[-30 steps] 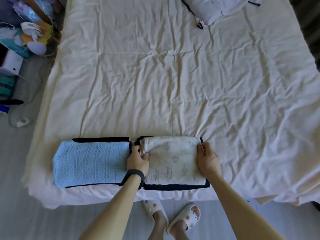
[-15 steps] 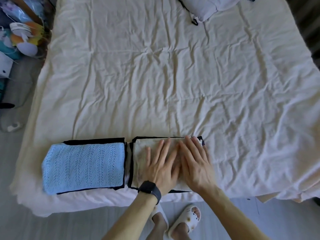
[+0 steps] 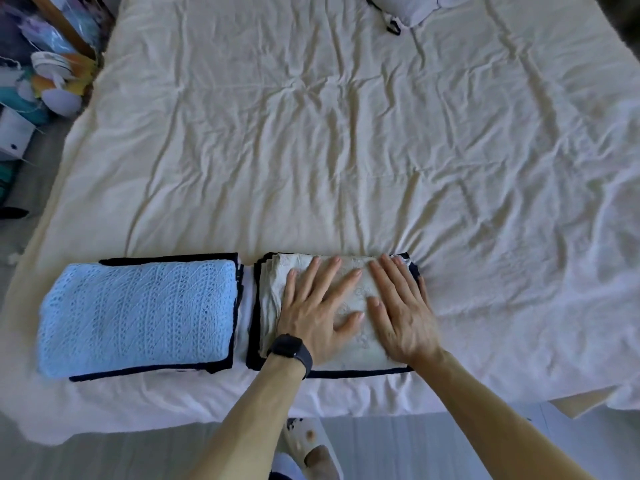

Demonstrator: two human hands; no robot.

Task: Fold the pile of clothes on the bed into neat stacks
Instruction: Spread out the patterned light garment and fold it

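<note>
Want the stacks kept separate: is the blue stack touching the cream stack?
Apart. The head view shows a strip of sheet running between the blue stack and the cream stack.

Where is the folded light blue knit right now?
Head view, lower left: the light blue knit tops a dark-edged stack at the near edge of the bed, left of the cream printed garment under the left hand and right hand.

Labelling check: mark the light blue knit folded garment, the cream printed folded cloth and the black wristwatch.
light blue knit folded garment (image 3: 135,317), head view, middle of top face.
cream printed folded cloth (image 3: 272,306), head view, bare left strip.
black wristwatch (image 3: 289,346), head view, its face.
</note>
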